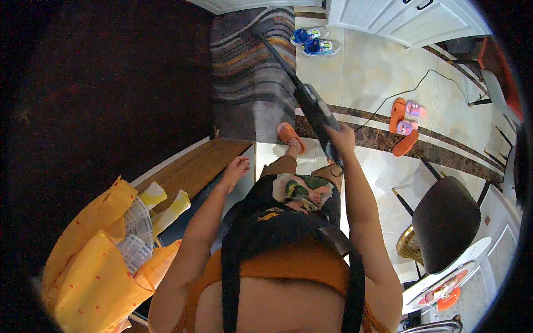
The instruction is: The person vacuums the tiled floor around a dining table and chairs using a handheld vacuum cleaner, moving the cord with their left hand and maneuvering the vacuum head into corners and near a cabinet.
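My right hand (pixel 343 140) is wrapped around the handle of a dark corded stick vacuum cleaner (pixel 318 109). Its thin tube slants away over the striped rug (pixel 250 89), and the floor head (pixel 255 33) rests near the rug's far end. My left hand (pixel 237 170) hangs beside a wooden-topped bench or cabinet (pixel 200 164), fingers loosely curled and holding nothing. One foot, in an orange slipper (pixel 290 136), stands at the rug's near edge; the other is mostly hidden behind the vacuum and my right hand.
White and blue sneakers (pixel 320 47) sit right of the rug. A power cord (pixel 399 95) crosses the tiles past orange slippers (pixel 398 115) and small pink ones (pixel 413 109). A dark chair (pixel 446 224) stands to the right. Yellow fabric (pixel 100 262) is heaped at the left.
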A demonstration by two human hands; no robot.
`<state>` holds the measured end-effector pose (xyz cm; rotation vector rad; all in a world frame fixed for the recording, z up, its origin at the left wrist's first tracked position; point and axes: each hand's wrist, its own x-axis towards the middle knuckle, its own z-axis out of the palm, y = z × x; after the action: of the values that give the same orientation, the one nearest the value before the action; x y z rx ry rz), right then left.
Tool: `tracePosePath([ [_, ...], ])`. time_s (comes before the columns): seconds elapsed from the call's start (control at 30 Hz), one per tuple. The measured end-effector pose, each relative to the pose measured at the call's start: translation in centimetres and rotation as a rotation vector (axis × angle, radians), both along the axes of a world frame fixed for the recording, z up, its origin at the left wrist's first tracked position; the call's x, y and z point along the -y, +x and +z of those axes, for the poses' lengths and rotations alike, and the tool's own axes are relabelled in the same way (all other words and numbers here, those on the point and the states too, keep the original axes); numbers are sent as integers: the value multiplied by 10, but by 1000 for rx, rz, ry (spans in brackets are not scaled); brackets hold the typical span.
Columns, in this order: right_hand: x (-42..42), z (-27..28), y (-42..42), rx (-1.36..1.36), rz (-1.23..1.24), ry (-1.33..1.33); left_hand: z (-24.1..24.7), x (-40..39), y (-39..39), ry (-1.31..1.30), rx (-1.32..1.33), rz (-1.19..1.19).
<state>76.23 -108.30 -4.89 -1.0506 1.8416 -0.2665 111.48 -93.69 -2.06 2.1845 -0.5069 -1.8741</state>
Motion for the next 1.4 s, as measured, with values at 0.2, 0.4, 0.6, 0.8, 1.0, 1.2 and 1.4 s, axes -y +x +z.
tracePosePath([
  [0.2,-116,24,-65,-155,230,50,8,14,-20,-54,-75,-129],
  [0.4,-129,58,-49,-163,-59,204,-23,15,-13,-106,-11,-260],
  [0.6,-77,14,12,41,-312,75,-8,8,8,-41,23,-133],
  [0.8,36,-56,70,241,-400,-28,2,-6,31,-16,64,32],
  [1.0,24,-52,67,403,-503,16,3,-35,28,24,61,64],
  [1.2,-31,6,26,-33,-237,21,1,-28,14,-74,-16,-21],
  [1.4,37,-18,48,191,-56,-37,-22,-19,17,-101,-11,-53],
])
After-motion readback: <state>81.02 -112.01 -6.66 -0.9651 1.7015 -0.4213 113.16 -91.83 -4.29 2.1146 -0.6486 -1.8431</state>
